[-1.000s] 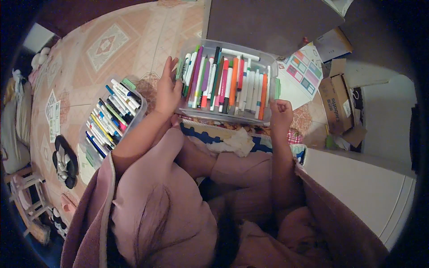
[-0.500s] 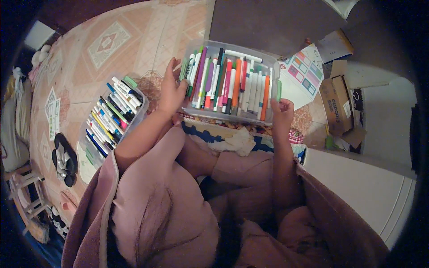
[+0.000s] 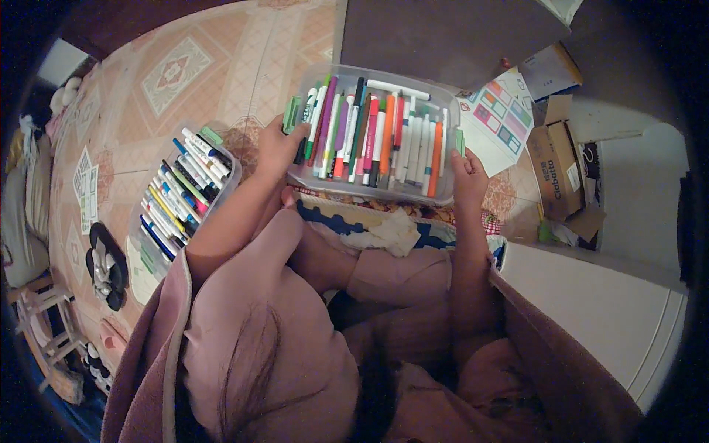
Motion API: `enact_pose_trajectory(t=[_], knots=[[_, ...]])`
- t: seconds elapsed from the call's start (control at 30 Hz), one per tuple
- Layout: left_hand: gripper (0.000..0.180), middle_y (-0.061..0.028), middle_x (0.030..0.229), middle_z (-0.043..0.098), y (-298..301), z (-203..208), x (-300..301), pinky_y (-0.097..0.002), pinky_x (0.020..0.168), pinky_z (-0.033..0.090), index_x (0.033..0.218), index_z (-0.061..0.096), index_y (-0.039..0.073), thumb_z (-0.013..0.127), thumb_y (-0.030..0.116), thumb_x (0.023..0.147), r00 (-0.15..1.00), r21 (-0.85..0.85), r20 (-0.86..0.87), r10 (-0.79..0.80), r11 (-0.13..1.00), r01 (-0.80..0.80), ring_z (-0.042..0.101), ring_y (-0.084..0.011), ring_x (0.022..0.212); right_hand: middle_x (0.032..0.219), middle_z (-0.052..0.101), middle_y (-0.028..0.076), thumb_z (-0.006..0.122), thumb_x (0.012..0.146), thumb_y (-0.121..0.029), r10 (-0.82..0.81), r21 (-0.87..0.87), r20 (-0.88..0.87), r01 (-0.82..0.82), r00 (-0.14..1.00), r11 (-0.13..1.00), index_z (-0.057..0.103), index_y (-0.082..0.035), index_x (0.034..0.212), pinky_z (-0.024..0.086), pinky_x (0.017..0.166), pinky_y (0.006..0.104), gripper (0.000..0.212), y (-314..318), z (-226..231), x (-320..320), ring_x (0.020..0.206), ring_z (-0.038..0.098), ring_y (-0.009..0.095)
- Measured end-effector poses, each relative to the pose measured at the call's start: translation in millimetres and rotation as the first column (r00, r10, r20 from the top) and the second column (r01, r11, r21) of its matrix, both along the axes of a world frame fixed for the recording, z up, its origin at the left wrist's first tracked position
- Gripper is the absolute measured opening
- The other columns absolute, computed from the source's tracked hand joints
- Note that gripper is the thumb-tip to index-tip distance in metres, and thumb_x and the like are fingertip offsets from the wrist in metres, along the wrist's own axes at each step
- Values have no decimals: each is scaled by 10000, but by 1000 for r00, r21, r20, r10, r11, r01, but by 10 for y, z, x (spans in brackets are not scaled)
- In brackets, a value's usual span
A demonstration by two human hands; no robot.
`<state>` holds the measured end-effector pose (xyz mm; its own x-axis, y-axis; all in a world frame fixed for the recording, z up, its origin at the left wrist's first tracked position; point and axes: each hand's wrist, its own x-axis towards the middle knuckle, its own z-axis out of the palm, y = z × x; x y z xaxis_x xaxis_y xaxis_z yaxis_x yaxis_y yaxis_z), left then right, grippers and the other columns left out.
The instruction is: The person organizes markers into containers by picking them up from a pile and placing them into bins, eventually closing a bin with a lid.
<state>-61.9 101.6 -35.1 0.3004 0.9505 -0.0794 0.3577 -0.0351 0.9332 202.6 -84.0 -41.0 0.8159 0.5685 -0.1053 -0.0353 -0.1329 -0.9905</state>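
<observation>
A clear plastic box (image 3: 362, 192) full of markers (image 3: 371, 133) in many colours lies in front of me, with a green latch at each end. My left hand (image 3: 278, 148) grips its left end, thumb and fingers beside the left latch (image 3: 291, 114). At the right end my right hand (image 3: 470, 179) is closed on the edge, fingertips just below the right latch (image 3: 459, 140). The markers lie side by side, with one white marker (image 3: 399, 90) across the far side. Parts of my fingers are hidden by the box ends.
Left of my left forearm stands a second clear box (image 3: 235, 177) of pens. A black slipper (image 3: 108, 266) lies on the tiled floor. At the right are a coloured sheet (image 3: 502, 122), an opened cardboard box (image 3: 554, 173) and a white cabinet (image 3: 583, 310). Crumpled tissue (image 3: 391, 232) lies near my legs.
My left hand has closed on the box's left end, its raised fingers now folded down. The right fingers have come up against the right end. The box has shifted slightly left.
</observation>
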Motion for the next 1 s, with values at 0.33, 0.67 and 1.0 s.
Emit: enact_pose_trajectory(t=[0.33,0.67,1.0], knots=[[252,-166,616,564,-22,49,-6,-314,557,424,775,580,-47,593,187,682,998,160,-53,39,987,-30,547,-201,553,776,600,81,605,769,-112,-1,-51,172,10,985,999,492,64,1037,429,611,191,340,17,122,-118,677,543,85],[254,-167,600,551,-20,18,17,-332,576,424,752,580,-52,599,193,686,998,186,-49,31,982,-21,557,-209,585,723,589,37,584,783,-140,90,-187,303,-34,949,982,491,4,1053,417,567,199,320,-24,41,-45,657,518,51],[549,-153,1137,408,-217,435,-709,-322,890,325,1201,360,12,609,209,753,999,298,-36,32,954,-20,391,-259,1065,1062,511,130,563,741,-57,139,-126,849,-61,510,990,537,-18,947,352,875,354,211,24,416,-370,1028,460,281]])
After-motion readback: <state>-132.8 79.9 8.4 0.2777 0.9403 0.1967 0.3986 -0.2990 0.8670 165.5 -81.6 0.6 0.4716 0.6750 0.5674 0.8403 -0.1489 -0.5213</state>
